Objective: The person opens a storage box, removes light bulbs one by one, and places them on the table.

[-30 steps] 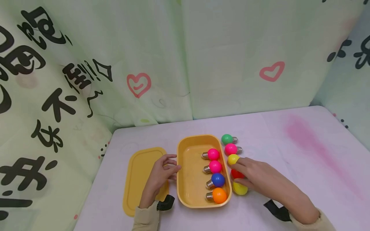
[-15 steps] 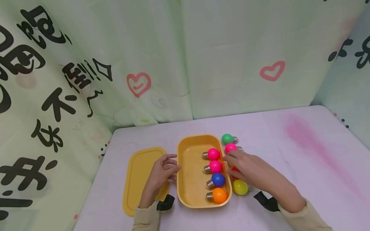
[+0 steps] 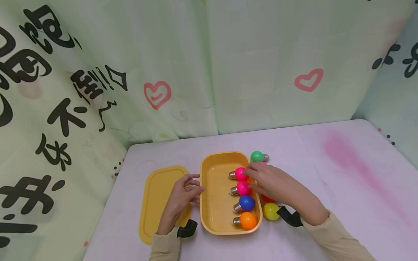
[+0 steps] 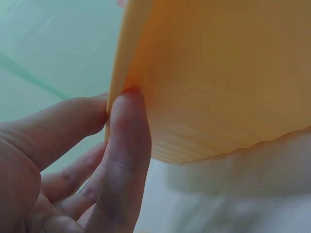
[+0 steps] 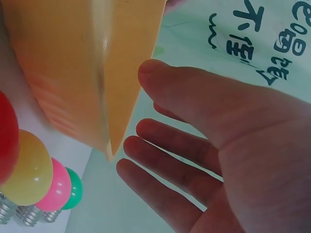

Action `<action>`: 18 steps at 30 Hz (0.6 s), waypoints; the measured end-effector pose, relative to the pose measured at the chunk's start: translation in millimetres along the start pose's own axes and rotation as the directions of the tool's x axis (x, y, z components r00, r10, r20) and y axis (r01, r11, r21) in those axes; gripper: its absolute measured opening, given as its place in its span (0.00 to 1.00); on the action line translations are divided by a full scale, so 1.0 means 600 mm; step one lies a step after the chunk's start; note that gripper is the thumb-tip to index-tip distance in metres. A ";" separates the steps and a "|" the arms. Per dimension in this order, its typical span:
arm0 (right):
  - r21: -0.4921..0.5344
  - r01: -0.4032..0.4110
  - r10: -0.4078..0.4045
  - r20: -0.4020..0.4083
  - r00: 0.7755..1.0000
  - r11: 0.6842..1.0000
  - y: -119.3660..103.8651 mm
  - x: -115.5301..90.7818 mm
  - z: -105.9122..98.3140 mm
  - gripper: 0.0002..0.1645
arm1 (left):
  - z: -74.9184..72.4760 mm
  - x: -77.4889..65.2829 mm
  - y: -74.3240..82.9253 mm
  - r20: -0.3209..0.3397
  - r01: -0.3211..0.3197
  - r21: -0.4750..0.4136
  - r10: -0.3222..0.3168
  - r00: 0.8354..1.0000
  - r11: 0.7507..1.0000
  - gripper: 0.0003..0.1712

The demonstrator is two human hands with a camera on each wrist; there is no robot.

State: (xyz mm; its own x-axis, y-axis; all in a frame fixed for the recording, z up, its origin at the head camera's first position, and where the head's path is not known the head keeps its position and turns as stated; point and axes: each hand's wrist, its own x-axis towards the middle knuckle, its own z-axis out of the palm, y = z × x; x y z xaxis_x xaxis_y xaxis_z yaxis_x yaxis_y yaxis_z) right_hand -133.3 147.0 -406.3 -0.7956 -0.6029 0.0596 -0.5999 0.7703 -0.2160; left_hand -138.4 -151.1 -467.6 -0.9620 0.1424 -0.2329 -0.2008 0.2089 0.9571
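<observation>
Left grip pinching tray, right grip wide, red bulb partly hidden

Left hand at a yellow box of bulbs, right hand over its opposite side

The box is warm yellow-orange, the lid a slightly paler yellow. Inside the box are a pink bulb, another pink bulb, a blue bulb and an orange bulb, all with silvery bases. Outside are a green bulb, a third pink bulb, a yellow bulb, a red bulb and a second yellow bulb. The sleeves are beige, the wrist straps black. The pale lilac tablecloth bears a pink smear; the pale green curtain carries black characters and reddish-pink hearts.
</observation>
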 end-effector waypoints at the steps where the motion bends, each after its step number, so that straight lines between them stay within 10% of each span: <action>1: 0.003 0.002 -0.002 0.000 1.000 1.000 0.000 0.004 0.000 0.25 | 0.000 0.000 0.000 -0.001 0.000 -0.002 0.000 1.000 1.000 0.28; 18: -0.027 0.108 -0.109 -0.021 0.994 0.994 0.006 0.050 0.015 0.20 | -0.001 0.002 -0.003 0.001 -0.006 0.011 0.006 1.000 1.000 0.29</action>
State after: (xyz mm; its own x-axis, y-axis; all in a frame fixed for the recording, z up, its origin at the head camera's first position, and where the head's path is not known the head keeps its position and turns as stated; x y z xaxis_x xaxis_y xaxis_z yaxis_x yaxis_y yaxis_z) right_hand -158.6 130.0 -413.8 -0.7273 -0.6786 0.1029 -0.6844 0.7060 -0.1819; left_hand -139.4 -151.6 -469.3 -0.9630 0.1451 -0.2273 -0.1928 0.2190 0.9565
